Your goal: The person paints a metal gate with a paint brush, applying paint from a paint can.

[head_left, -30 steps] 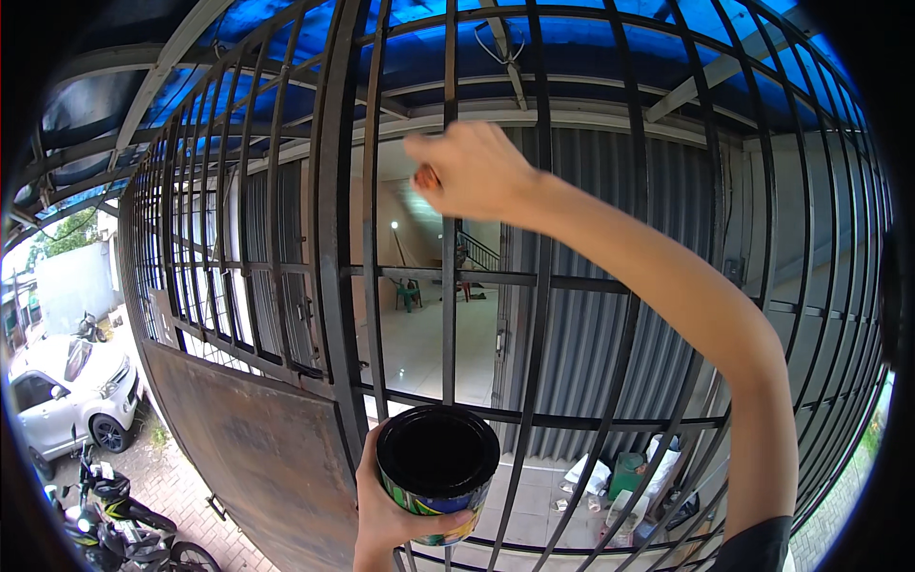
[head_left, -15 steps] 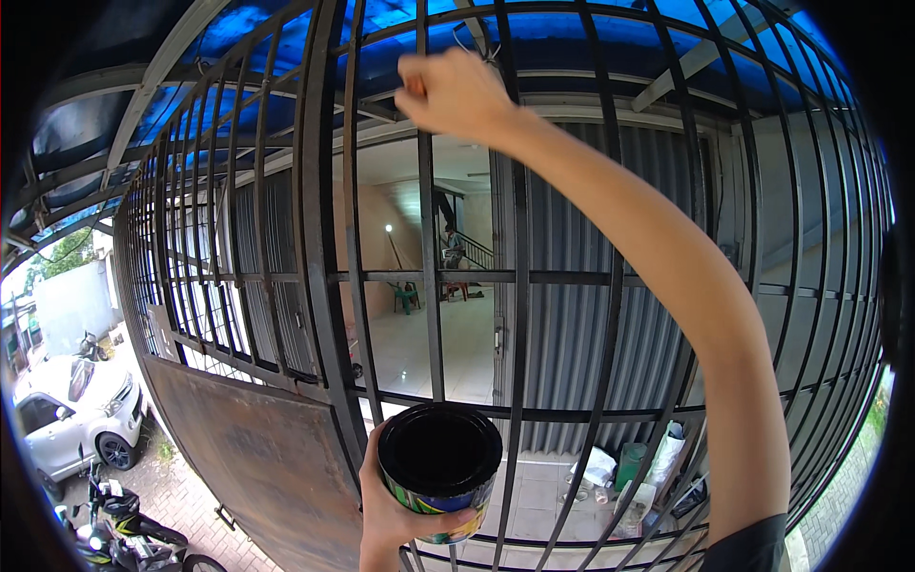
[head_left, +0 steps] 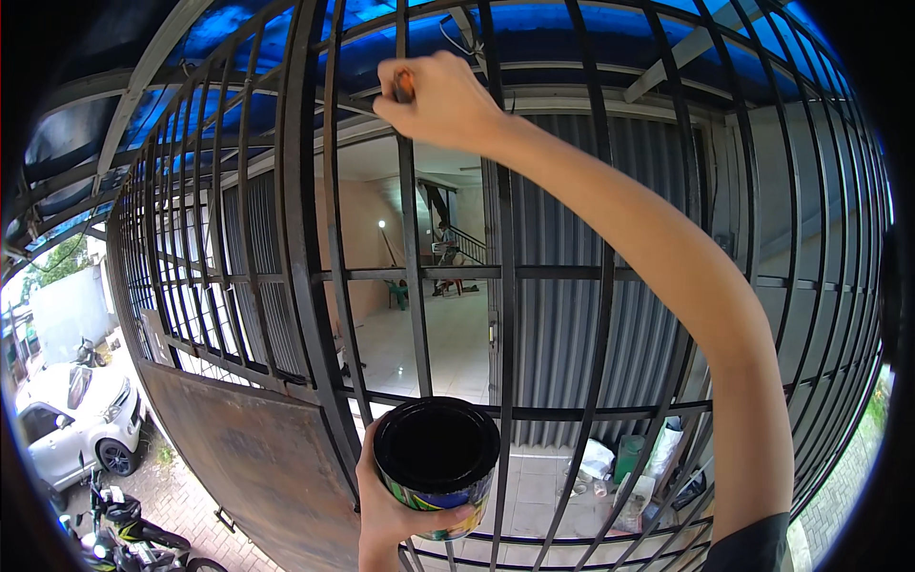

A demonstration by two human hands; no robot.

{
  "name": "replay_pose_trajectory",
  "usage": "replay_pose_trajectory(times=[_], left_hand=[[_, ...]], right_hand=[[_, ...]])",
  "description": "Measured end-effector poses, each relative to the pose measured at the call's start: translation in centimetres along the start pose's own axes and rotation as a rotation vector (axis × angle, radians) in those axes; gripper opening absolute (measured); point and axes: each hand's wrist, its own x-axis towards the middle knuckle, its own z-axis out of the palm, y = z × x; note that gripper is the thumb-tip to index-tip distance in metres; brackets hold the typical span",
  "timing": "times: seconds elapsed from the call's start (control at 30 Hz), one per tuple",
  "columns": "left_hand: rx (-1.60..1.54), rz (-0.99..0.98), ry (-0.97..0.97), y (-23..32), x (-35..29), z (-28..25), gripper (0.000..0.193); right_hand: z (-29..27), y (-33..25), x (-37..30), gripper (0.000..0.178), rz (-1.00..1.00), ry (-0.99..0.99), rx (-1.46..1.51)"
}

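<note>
- Can [head_left: 438, 500]: near, upright, black inside, in front of the bars [head_left: 410, 238].
- Left hand [head_left: 383, 520]: curled round the can's left side, thumb across its near side.
- Right hand [head_left: 446, 100]: raised high, fingers closed on an orange handle [head_left: 404, 87]; its far end is hidden.
- Left: rusty panel [head_left: 238, 448], then motorcycle [head_left: 133, 529] and white car [head_left: 71, 419].
- Far, behind the bars: grey shutter [head_left: 562, 248], green chair [head_left: 397, 296].

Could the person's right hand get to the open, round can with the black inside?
Probably yes. The right hand is high up, holding something orange, but the can in the left hand faces upward on the near side of the black metal bars, with nothing seen blocking the way.
</note>
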Motion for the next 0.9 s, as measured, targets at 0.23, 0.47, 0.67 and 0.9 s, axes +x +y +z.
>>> replay_pose_trajectory(times=[0.23,0.47,0.67,0.9], left_hand=[[0.005,-0.005,0.011,0.0,-0.1,-0.2,0.091],[-0.005,-0.007,0.017,0.1,-0.5,-0.5,0.091],[0.005,-0.007,0.018,-0.2,-0.7,-0.4,0.092],[-0.004,-0.018,0.043,0.3,-0.5,-0.6,0.093]], right_hand=[[2.6,-2.3,-2.4,0.013,-0.268,-0.234,-0.022],[1.4,-2.5,-0.2,0.021,0.064,-0.449,0.021],[1.2,0.7,2.1,0.018,-0.083,-0.002,-0.254],[1.9,-4.6,-4.0,0.014,-0.239,-0.453,-0.261]])
